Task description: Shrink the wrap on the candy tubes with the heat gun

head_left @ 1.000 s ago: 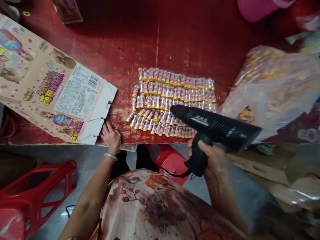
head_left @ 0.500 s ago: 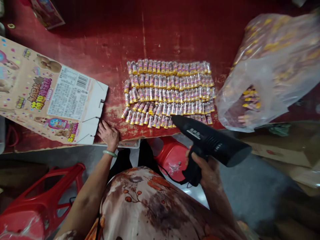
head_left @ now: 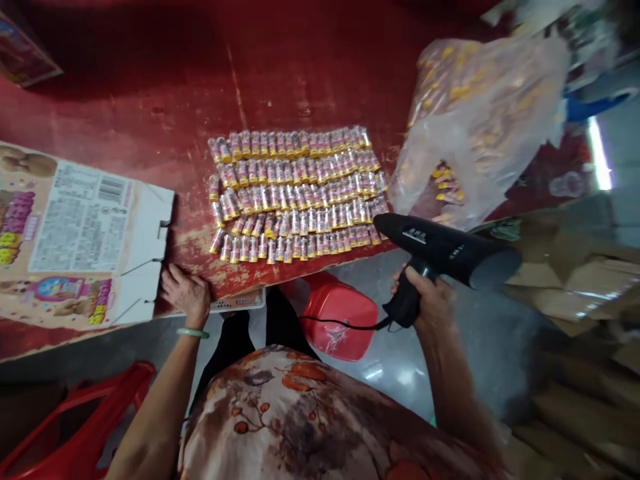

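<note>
My right hand (head_left: 430, 297) is wrapped round the handle of a black hair dryer (head_left: 445, 250), its narrow nozzle pointing left at the front right end of the rows. Several rows of small clear tubes with yellow bases and pink labels (head_left: 295, 197) stand or lean close together on the red table (head_left: 310, 80). My left hand (head_left: 185, 291) rests with fingers spread on the table's front edge, beside the flap end of a printed cardboard box (head_left: 85, 247). A pale green bangle (head_left: 193, 333) circles my left wrist.
A torn clear plastic bag (head_left: 480, 133) full of similar tubes lies right of the rows. Below the table are a red stool (head_left: 345, 317), another red stool (head_left: 75, 420) at left, and cardboard boxes (head_left: 575, 273) at right. The dryer's cord (head_left: 345, 325) runs leftward over the stool.
The view has turned, so the table, tubes and box appear further left. The hair dryer in my right hand is now up and right, its nozzle at the rows' right end. My left hand stays by the box.
</note>
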Action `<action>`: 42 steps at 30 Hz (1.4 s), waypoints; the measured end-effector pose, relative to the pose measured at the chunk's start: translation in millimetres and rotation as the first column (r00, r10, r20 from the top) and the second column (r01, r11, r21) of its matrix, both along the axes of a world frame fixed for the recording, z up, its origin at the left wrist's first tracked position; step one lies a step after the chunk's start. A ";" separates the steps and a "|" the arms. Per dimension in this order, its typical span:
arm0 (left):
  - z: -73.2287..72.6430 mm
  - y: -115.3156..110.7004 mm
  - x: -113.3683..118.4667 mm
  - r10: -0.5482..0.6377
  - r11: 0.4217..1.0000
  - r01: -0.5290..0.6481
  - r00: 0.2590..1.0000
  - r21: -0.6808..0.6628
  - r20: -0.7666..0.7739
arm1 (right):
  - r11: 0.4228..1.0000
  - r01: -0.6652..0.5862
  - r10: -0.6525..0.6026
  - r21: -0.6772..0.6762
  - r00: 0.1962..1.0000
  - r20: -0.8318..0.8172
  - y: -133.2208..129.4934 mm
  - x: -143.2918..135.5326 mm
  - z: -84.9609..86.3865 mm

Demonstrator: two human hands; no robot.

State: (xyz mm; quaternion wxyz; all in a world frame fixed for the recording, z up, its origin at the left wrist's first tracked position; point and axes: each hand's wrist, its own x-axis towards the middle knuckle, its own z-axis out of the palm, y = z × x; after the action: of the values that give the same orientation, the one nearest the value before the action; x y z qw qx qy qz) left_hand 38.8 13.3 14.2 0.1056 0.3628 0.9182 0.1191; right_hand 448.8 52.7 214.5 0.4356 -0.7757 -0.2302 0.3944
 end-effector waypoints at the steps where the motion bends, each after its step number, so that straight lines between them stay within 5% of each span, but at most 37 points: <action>1: -1.1 0.3 -0.6 -0.002 1.000 0.002 1.000 0.002 -0.007 | 1.000 -0.013 0.013 -0.001 1.000 0.007 4.1 4.5 1.5; 5: -2.4 2.2 -1.5 -0.015 1.000 0.016 0.999 0.002 -0.030 | 0.992 -0.116 0.113 -0.052 0.991 -0.066 15.4 13.3 1.9; 12: 0.0 4.8 -1.5 -0.008 1.000 0.007 0.998 -0.013 -0.055 | 0.999 0.030 -0.031 0.021 0.999 0.022 49.5 41.8 -5.3; 19: 3.1 7.3 -0.7 0.006 0.999 -0.010 0.997 -0.050 -0.077 | 0.968 -0.236 0.186 -0.080 0.898 -0.399 41.6 11.7 0.5; 26: 1.5 6.7 -1.9 0.017 0.997 -0.023 0.996 -0.075 -0.085 | 0.977 -0.189 0.148 -0.097 0.932 -0.330 53.6 13.5 1.7; 32: -0.1 6.1 -3.5 0.025 0.995 -0.034 0.995 -0.091 -0.100 | 0.916 -0.346 0.236 -0.200 0.872 -0.428 58.4 -0.5 8.2; 39: -2.4 4.2 -5.5 0.006 0.996 -0.015 0.994 -0.090 -0.109 | 1.000 -0.016 0.016 -0.016 1.000 -0.027 123.0 59.7 6.1; 42: -0.4 5.4 -4.7 0.015 0.994 -0.026 0.994 -0.104 -0.105 | 1.000 0.006 -0.006 0.014 1.000 0.000 133.5 70.8 10.0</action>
State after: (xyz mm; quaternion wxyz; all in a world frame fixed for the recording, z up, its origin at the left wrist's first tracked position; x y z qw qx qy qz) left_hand 34.2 18.7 13.8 0.0752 0.3530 0.9311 0.0526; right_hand 519.6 186.1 224.5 0.4421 -0.7735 -0.2304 0.3914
